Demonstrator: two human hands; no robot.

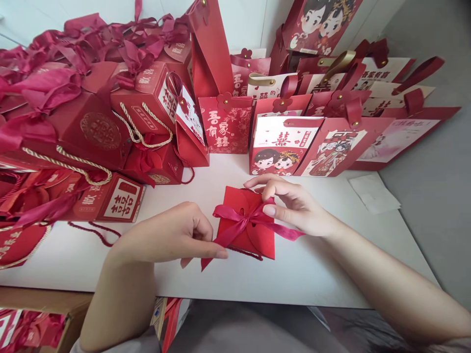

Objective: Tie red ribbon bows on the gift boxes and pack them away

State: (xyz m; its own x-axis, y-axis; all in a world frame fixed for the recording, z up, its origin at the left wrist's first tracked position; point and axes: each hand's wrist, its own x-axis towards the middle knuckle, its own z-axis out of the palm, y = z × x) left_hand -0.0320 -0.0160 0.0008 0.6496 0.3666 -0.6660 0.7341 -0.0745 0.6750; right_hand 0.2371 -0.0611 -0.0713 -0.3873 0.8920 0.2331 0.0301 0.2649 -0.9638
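In front of me on the white table lies a small red gift box point(264, 241), its top closed by overlapping rounded flaps. A magenta ribbon point(241, 223) is tied across it in a bow. My left hand point(180, 233) is at the box's left side, thumb and fingers closed on the ribbon's left tail, whose tip hangs below them. My right hand point(294, 203) is over the box's upper right, with thumb and index finger pinching the bow's right loop. The right tail trails out under that palm. Dark red cord shows along the box's near and far edges.
Piled at the left are several red gift boxes point(91, 125) with bows and rope handles. Red and white gift bags point(283, 142) stand in rows at the back right. A white paper point(373, 191) lies at right. Below the table's front edge, a cardboard carton point(79, 306) holds more red packages.
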